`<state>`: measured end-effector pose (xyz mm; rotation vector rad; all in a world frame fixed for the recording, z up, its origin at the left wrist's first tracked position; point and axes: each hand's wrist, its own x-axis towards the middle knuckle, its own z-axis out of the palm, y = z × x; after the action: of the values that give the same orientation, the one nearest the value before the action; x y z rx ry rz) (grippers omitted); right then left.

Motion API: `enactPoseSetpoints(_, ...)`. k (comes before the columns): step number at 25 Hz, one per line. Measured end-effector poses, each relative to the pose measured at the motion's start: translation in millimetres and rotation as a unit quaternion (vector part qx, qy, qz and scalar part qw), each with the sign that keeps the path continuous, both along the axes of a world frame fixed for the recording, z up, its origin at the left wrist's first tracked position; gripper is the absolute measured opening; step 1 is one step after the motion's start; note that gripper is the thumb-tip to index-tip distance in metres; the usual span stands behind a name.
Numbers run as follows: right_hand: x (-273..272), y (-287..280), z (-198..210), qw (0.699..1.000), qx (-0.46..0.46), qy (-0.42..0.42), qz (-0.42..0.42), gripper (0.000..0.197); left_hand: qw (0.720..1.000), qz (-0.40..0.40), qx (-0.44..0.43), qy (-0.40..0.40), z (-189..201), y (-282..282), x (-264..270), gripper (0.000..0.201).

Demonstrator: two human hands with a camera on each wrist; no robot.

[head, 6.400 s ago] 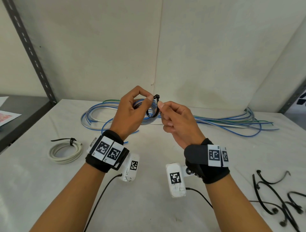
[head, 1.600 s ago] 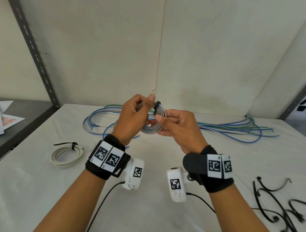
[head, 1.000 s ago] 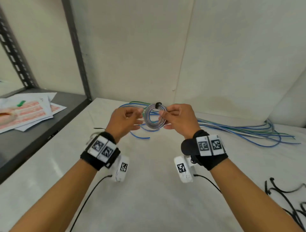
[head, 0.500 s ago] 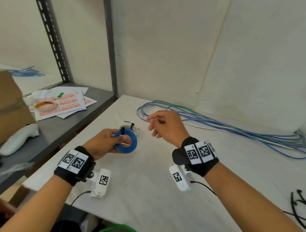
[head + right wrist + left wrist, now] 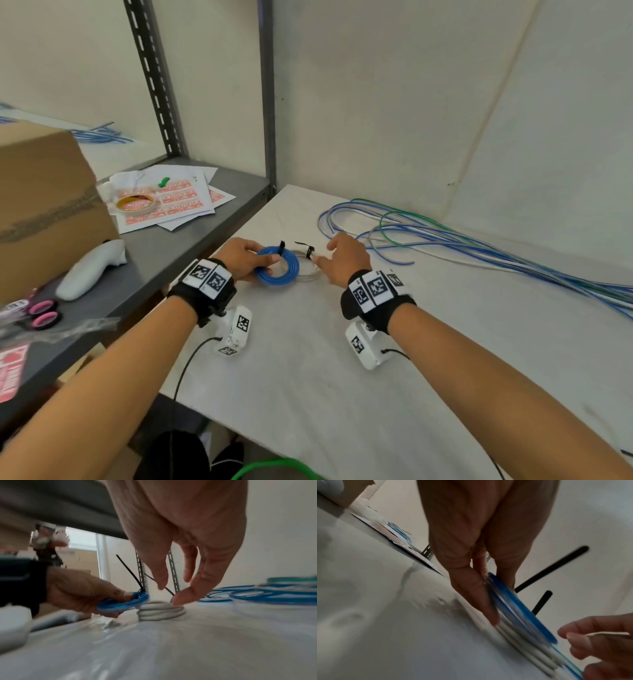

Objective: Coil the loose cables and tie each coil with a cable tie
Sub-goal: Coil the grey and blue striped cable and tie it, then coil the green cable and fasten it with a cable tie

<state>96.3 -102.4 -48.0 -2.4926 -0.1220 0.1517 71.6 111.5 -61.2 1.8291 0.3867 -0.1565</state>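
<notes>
Two coils overlap — blue coil (image 5: pixel 276 269) tilted in left fingers (image 5: pixel 265 259), right fingers (image 5: pixel 322 262) spread.

Red sticker sheets (image 5: pixel 164 202) at the upper left of the head view carry mirrored lettering that reads as "FRAGILE"; square coded markers are borne by the wrist bands (image 5: pixel 375 289).

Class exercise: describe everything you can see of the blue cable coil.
The blue cable coil is a small round ring of several turns of glossy blue cable, bound by a black cable tie whose tail sticks up. The left hand grips its left side, holding it tilted, its right edge overlapping the white coil on the table.
</notes>
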Motion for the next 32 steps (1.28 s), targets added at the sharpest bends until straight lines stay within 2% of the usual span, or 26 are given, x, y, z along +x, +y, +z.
enactPoseSetpoints(1,4.5,1.3,-2.7,1.000,-0.021,0.019,-0.004,0.046,0.999,0.008,0.033,-0.010,0.0,0.4,4.7,0.029)
enactPoseSetpoints(3,9.5,9.9,-9.3,0.997,0.012,0.079,0.003,0.051,0.992,0.028,0.119,-0.031,3.2,2.9,11.0,0.024)
enactPoseSetpoints(5,15.1,22.9,-15.5,0.997,0.021,0.078,0.007,0.054,0.981,0.057,0.177,-0.046,7.0,10.4,17.0,0.022)
enactPoseSetpoints(9,19.1,38.1,-16.4,0.998,0.011,0.062,0.023,0.058,0.977,0.039,0.209,0.013,9.9,24.0,21.7,0.029)
enactPoseSetpoints(12,20.1,33.5,-13.0,0.997,-0.002,0.062,0.041,0.054,0.973,0.009,0.226,0.051,13.1,32.6,14.3,0.024)
enactPoseSetpoints(14,19.3,20.7,-7.0,0.998,-0.024,0.042,0.048,0.050,0.963,0.021,0.269,0.024,20.1,40.6,10.6,0.017)
enactPoseSetpoints(18,25.0,-20.6,11.0,0.997,-0.072,0.003,0.033,0.036,0.922,0.129,0.352,-0.094,57.8,50.3,15.5,0.022)
enactPoseSetpoints(21,28.2,-58.5,21.6,0.994,-0.108,-0.006,0.003,0.035,0.909,0.121,0.370,-0.151,89.7,23.6,30.8,0.027)
enactPoseSetpoints(24,31.2,-89.7,23.9,0.989,-0.145,-0.013,-0.012,0.042,0.903,0.067,0.389,-0.170,98.9,-25.6,44.8,0.025)
enactPoseSetpoints(29,42.5,-131.9,10.6,0.985,-0.168,-0.026,-0.006,0.045,0.913,-0.012,0.374,-0.161,70.8,-95.9,63.5,0.023)
enactPoseSetpoints(32,64.0,-146.2,0.0,0.987,-0.162,-0.011,-0.009,0.053,0.922,-0.056,0.345,-0.166,49.6,-134.7,73.6,0.017)
